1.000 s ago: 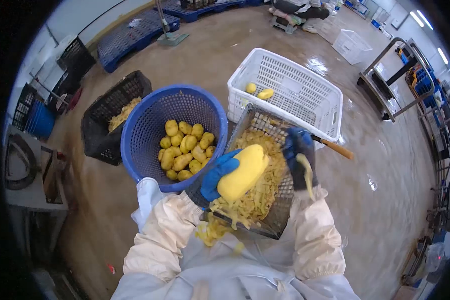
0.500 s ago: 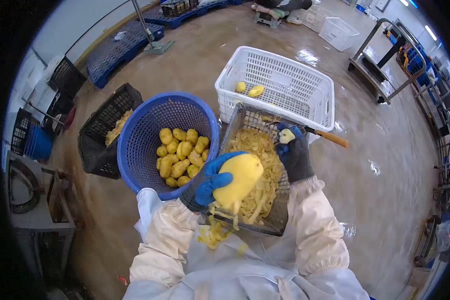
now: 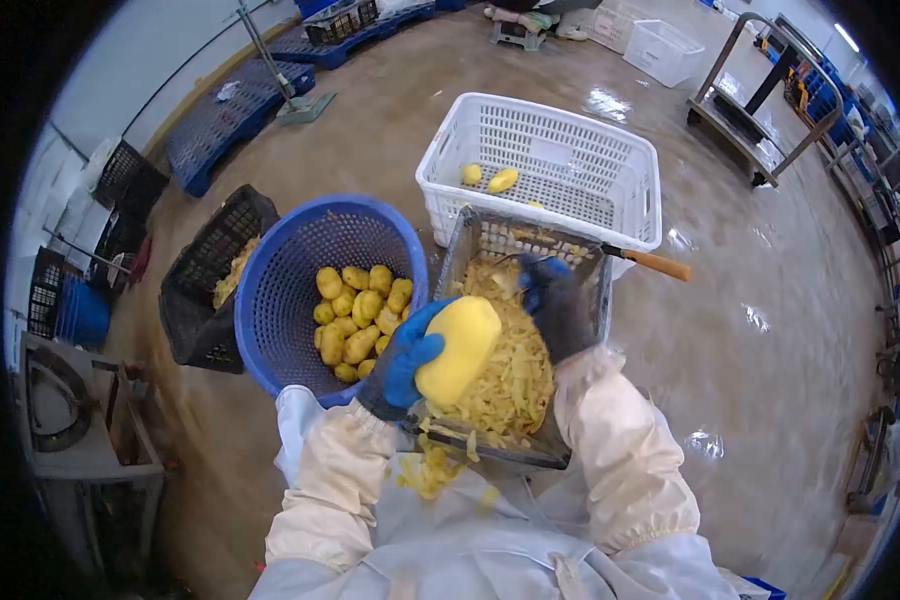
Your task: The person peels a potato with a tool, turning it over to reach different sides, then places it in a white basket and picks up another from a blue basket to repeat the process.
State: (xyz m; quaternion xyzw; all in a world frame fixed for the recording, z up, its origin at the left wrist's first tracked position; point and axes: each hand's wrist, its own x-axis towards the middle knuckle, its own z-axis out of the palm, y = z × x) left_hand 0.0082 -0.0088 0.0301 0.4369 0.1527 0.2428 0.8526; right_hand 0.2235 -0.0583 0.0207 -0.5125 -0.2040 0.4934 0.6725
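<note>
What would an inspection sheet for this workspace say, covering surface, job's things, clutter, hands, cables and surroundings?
Surface: brown floor, shiny in patches.
Job's things: large peeled yellow potato; round blue perforated plastic tub of yellow-brown potatoes; white rectangular plastic crate holding smaller yellow potatoes.
Clutter: yellow peelings heaped in a dark rectangular crate, some spilled past its near edge.
Hands: blue-and-black-gloved left hand grips the large potato; similarly gloved right hand is blurred over the peelings, its hold unclear.
Cables: nothing seen near the hands.
Surroundings: grey platform trolley, blue plastic pallets.

Left hand [image 3: 407,358] is gripping, fingers curled, at the tray's [image 3: 515,454] left edge; right hand [image 3: 558,305], blurred, is extending inside the right edge.
</note>
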